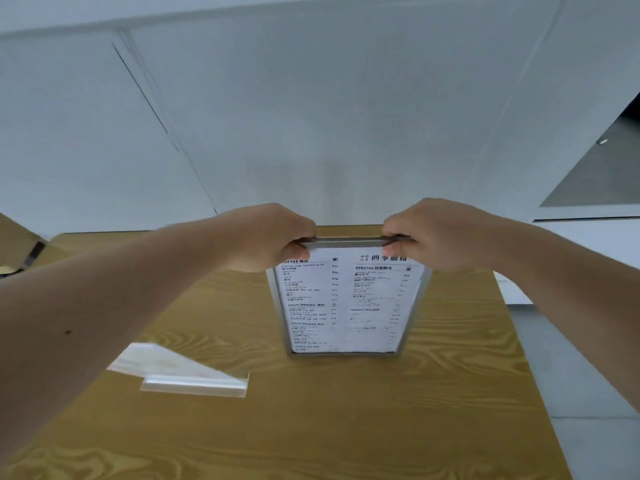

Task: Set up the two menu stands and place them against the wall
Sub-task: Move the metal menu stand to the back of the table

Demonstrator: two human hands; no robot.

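Note:
A grey-framed menu stand (346, 306) with a printed drinks menu stands upright on the wooden table (346, 427), its bottom edge resting on the tabletop some way in front of the white wall (311, 133). My left hand (273, 237) grips its top left corner and my right hand (433, 233) grips its top right corner. A second, clear acrylic menu stand (183, 372) lies flat on the table to the left, under my left forearm, partly hidden by it.
The table's right edge (526, 358) drops to a grey floor. A dark opening (602, 161) shows at the right of the wall. At the far left a dark object (33, 254) lies on another wooden surface.

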